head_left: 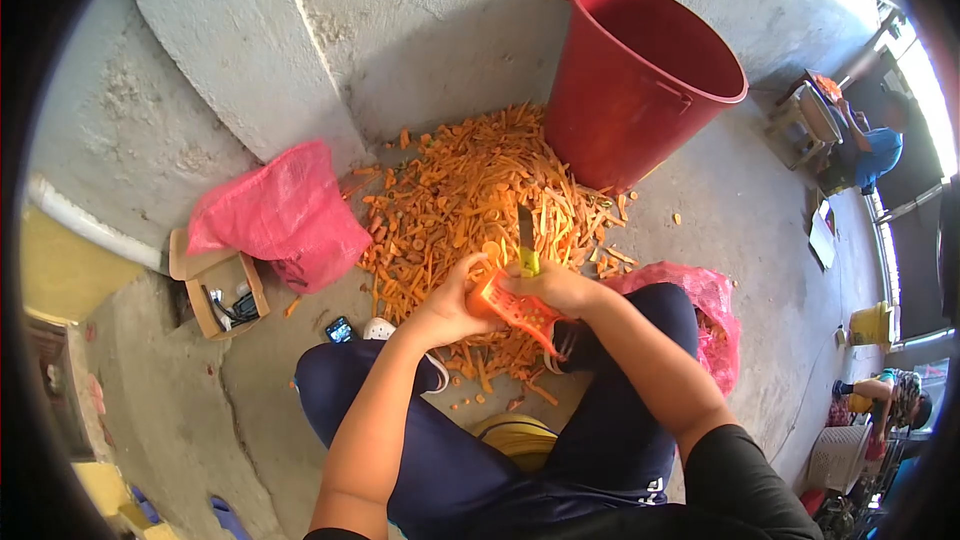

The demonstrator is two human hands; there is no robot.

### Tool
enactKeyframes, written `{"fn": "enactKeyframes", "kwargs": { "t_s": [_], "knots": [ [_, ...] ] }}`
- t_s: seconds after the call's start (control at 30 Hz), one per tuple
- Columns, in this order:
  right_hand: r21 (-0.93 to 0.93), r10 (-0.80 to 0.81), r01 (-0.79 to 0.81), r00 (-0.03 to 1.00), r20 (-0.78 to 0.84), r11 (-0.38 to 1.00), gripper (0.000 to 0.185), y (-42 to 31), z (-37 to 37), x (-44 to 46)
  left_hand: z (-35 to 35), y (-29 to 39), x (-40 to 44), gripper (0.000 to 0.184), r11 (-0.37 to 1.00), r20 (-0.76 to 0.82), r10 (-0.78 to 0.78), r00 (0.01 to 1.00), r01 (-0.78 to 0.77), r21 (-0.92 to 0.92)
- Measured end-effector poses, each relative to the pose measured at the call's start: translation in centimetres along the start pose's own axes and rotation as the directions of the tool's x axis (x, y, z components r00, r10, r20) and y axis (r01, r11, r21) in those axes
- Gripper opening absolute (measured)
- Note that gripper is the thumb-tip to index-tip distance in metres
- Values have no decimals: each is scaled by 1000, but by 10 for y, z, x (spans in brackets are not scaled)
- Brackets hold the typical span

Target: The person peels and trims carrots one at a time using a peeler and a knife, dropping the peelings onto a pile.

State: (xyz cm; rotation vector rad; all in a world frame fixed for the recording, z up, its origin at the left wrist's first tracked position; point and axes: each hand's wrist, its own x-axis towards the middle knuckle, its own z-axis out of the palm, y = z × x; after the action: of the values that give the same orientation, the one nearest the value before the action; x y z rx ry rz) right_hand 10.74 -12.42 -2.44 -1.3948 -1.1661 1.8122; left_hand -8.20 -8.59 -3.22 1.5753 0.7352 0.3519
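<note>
My left hand [452, 308] is closed around the left side of an orange piece [489, 296] with a cut face at its top. My right hand [550, 288] grips a knife [526, 230] by its yellow-green handle, the dark blade pointing up and away from me. An orange perforated plastic thing [525, 314] hangs beneath my right hand, between both hands; how it is held is hard to tell. Both hands are over the near side of a large pile of orange peels and strips [450, 200] on the floor.
A tall red bucket [610, 90] stands behind the pile, by the wall. Pink sacks [280, 215] lie left and right. At left are a cardboard box [225, 295] and a phone [340, 329]. Two people work far right, near a stool and a crate [838, 455].
</note>
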Motion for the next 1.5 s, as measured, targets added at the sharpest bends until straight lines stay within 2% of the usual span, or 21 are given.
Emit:
{"fn": "enactKeyframes", "kwargs": {
  "t_s": [0.03,0.13,0.17,0.2,0.3,0.37,0.4,0.47,0.57,0.63,0.67,0.7,0.73,0.77,0.8,0.9,1.03,1.17,1.27,1.3,1.5],
  "knots": [
    [106,3,-4,1000,8,994,26,-6,-6,-7,1,-2,0,58,979,33,46,998,-38,-200],
    [58,179,-176,982,-61,983,25,-56,-42,-43,-9,10,4,54,935,-98,-200,975,160,-315],
    [-11,164,-168,974,-153,986,24,-75,-60,-51,-12,14,3,51,926,-135,-222,966,165,-339],
    [-91,-52,30,967,-248,995,23,-88,-86,-54,-14,16,3,50,927,-141,-212,967,154,-343],
    [-91,-438,447,783,-442,890,26,-136,-171,-78,-12,4,7,39,933,-178,-100,979,30,-358],
    [-259,-422,361,509,-750,896,27,-155,-230,-90,-16,2,6,32,953,-191,-35,981,-25,-303],
    [-198,-409,424,494,-767,884,30,-163,-238,-99,-16,3,8,29,960,-198,-2,980,-54,-273],
    [-145,-319,340,542,-778,929,29,-154,-242,-124,-12,8,6,20,976,-284,4,959,-65,-207],
    [-367,-371,120,542,-754,923,27,-74,-268,-138,-6,8,8,11,987,-429,156,890,-151,46],
    [-491,-226,-422,537,-813,762,24,-2,-262,-151,-6,8,10,12,987,-462,154,873,-158,30],
    [-448,-85,-562,555,-828,695,23,21,-234,-157,-7,3,11,12,984,-474,142,869,-177,-29],
    [-358,-20,-413,632,-775,837,22,75,-233,-163,-6,5,11,12,984,-485,129,865,-174,-49],
    [-297,130,-677,504,-854,673,20,87,-203,-167,-6,9,10,11,983,-495,115,861,-171,-68],
    [-348,107,-650,554,-826,676,20,148,-209,-177,-6,10,10,12,981,-493,115,862,-177,-80],
    [-426,164,-745,572,-803,514,24,191,-209,-182,-6,10,10,12,984,-490,117,864,-166,-58],
    [-416,214,-777,560,-801,473,29,295,-193,-208,-5,11,10,13,993,-490,104,866,-118,2],
    [-371,308,-815,528,-791,445,34,331,-174,-228,-3,4,14,13,991,-452,131,882,-115,64],
    [-286,108,-752,427,-898,594,25,348,-174,-215,-2,3,16,12,996,-411,83,908,-70,46],
    [-348,-15,-744,414,-910,570,23,390,-193,-217,-2,-3,20,13,1000,-396,13,918,-21,-18],
    [-463,36,-779,526,-850,423,24,383,-196,-218,1,6,21,13,998,-399,-59,915,58,-13],
    [-269,241,-871,389,-889,411,26,409,-199,-211,3,-2,27,12,990,-351,-137,927,142,-11]
  ]
}}
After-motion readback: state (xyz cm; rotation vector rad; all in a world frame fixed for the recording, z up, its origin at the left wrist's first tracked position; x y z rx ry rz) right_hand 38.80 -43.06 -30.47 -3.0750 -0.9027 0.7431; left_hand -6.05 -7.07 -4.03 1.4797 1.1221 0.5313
